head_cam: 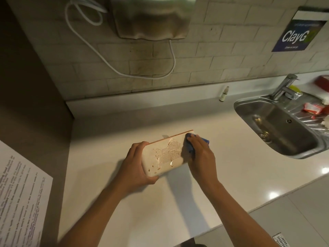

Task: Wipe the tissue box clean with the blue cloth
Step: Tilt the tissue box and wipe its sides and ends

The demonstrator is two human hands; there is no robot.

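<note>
Tissue box (162, 157) first: we see it near the middle of the pale desk (124, 211), tipped so that its wide side faces us. It is cream, with a thin brown edge along the top. That side has a patch of tiny dots and some brown spots and shiny smears.

Our left hand (136, 164) grips the left end of the box, with the thumb curled under the near corner and the fingers wrapped over the top. Our right hand (200, 154) presses the blue cloth (191, 148) against the right end of the box. The fingers lie flat on the cloth, and only bits of blue peek out around them. The two hands are apart, one at each end of the box.

To the right, a metal sink (277, 129) is set into the desk, with a tap (284, 88) behind it. Red and white packets (312, 110) lie on the ridged part beside the sink. A small bottle (223, 94) stands at the back of the desk by the tiled wall (213, 59).

On the wall hangs a metal box (151, 18) with a white cord (124, 72) looping under it. A dark blue sign (297, 35) is on the wall to the right. At the far left, a sheet of paper (19, 202) with printed words is in view.
</note>
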